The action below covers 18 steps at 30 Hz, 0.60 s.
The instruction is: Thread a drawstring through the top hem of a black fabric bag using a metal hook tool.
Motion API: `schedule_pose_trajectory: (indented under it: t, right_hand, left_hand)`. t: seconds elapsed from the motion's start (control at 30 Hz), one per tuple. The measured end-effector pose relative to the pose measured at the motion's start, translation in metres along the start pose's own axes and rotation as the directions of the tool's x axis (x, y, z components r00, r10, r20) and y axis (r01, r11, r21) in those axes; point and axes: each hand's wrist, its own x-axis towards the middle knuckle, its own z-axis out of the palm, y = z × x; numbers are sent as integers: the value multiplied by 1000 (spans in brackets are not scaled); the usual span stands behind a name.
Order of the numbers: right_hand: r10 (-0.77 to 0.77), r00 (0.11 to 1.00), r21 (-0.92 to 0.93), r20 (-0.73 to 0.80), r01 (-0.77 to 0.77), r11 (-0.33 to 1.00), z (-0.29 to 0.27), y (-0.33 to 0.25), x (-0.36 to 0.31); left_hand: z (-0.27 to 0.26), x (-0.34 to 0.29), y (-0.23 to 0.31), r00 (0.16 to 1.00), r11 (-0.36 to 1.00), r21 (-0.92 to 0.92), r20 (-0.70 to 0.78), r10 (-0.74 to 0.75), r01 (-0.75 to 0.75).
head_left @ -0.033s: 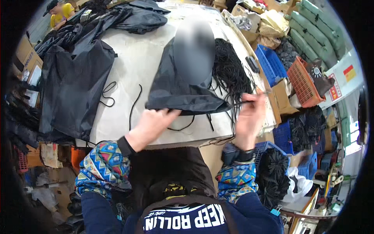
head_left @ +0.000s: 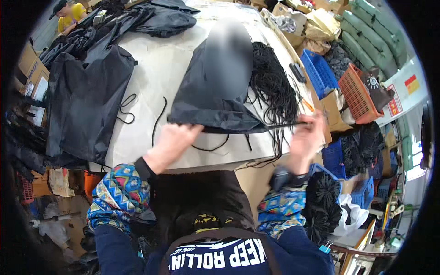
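Observation:
A black fabric drawstring bag point(head_left: 190, 87) lies on the pale table in front of me, its hem toward me. A blurred patch hides part of its middle. My left hand point(head_left: 176, 141) is closed on the hem near the left corner. From the right corner a dark cord point(head_left: 288, 124) runs taut to my right hand point(head_left: 308, 137), which pinches it and is smeared by motion. Beside the bag spreads a pile of black cords point(head_left: 274, 85), with strands trailing toward the table's near edge. One loose cord point(head_left: 159, 119) lies left of the bag.
Another black bag point(head_left: 89, 103) lies at the left, with more black fabric point(head_left: 160, 20) behind it. A small black object point(head_left: 297, 73) and an orange stick point(head_left: 307, 105) sit near the right edge. Beyond are a blue crate point(head_left: 317, 73) and an orange basket point(head_left: 357, 94). A person point(head_left: 71, 16) is at far left.
My right hand has moved right and slightly down, drawing out more cord from the bag's corner. My left hand and the hem have shifted slightly left.

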Motion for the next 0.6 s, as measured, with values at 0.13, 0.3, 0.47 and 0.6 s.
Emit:
schedule_pose_trajectory:
  t: [0.13,0.3,0.47,0.6]
  right_hand:
    - [-30,969,205,-245,82,975,-202,-74,117]
    - [-35,992,-197,-120,11,980,-189,-126,91]
    - [522,826,-635,211,-290,716,-59,-41,0]
    - [290,540,-584,790,519,624,11,48,-14]
  left_hand:
    - [-10,-26,-71,993,992,125,116,-33,18]
    - [-14,-32,-71,994,976,-193,6,-105,104]
    - [-17,-32,-4,953,829,-508,-48,-298,234]
    - [-15,-4,48,727,-84,-877,442,-525,472]
